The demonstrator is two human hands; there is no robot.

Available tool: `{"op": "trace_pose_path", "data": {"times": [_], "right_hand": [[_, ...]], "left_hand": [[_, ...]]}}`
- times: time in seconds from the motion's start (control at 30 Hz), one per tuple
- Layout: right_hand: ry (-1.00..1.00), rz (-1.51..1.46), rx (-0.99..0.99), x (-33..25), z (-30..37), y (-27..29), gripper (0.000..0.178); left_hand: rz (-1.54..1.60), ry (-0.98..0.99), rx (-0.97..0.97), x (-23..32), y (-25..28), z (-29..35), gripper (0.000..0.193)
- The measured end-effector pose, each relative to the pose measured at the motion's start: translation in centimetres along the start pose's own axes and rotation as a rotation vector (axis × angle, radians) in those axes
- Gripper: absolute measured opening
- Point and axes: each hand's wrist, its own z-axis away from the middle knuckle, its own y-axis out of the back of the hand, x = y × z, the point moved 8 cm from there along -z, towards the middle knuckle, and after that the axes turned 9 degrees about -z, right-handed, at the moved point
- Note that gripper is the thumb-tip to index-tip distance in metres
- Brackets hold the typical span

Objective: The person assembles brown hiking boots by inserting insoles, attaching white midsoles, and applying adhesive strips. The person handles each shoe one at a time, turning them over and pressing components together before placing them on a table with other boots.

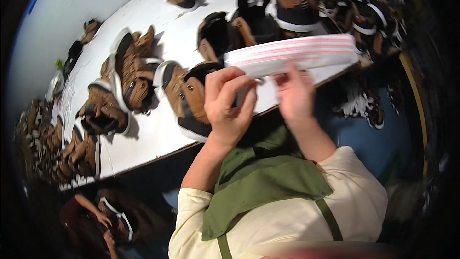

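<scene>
Left hand (229, 103), fingers bent, was at the left end of a white strip with pink stripes (297, 50); grip unclear. Right hand (294, 93), blurred, had its fingertips over the strip's lower edge; contact unclear. Brown-and-black shoe (182, 91) lay just left of the left hand on a white table (143, 139). Black shoes (256, 21) stood beyond. Lower left: a co-worker's hands (103, 219) at a dark, white-edged shoe (120, 216).
</scene>
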Motion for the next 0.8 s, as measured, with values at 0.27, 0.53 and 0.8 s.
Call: {"op": "trace_pose_path", "data": {"times": [0.27, 0.53, 0.8], "right_hand": [[0.028, 0.111, 0.013, -2.5, -0.8, 3.3, 0.012], [-0.005, 0.098, -0.131, 0.2, -0.1, -0.6, 0.021], [0.076, 0.126, -0.176, -0.1, 0.9, -1.1, 0.021]], "left_hand": [[0.464, 0.569, -0.195, -3.7, -2.2, -0.8, 0.007], [0.187, 0.411, -0.343, -2.0, -3.7, -1.8, 0.012], [0.02, 0.271, -0.306, -1.4, -4.4, -1.4, 0.011]]}}
